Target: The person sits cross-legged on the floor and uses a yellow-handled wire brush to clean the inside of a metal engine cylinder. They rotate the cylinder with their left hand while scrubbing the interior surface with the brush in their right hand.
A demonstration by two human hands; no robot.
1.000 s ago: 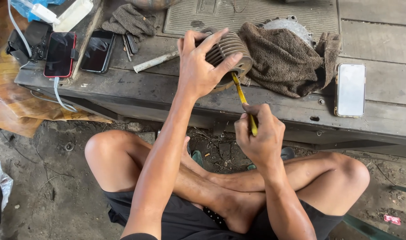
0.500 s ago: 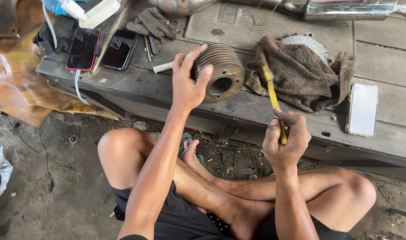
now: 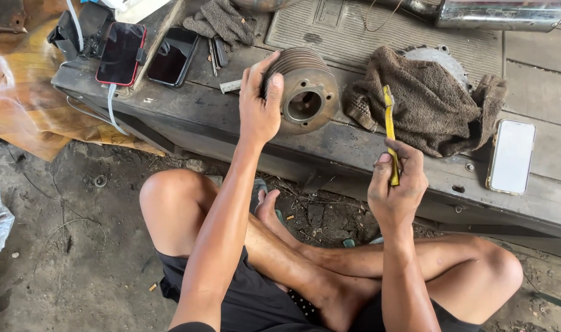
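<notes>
Left hand (image 3: 259,104) outstretched, gripping; right hand (image 3: 396,184) fisted, raised.

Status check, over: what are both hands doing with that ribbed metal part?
Left hand gripping finned cylinder on bench edge. Right hand holds yellow tool upright, clear of bore. Brown rag beside cylinder.

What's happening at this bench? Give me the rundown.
A person sits cross-legged on the ground at a low wooden bench. The left hand grips a finned metal cylinder lying on its side on the bench, its round bore facing the person. The right hand holds a thin yellow tool upright, clear of the cylinder. A brown rag lies beside the cylinder, with phones at both ends of the bench.
</notes>
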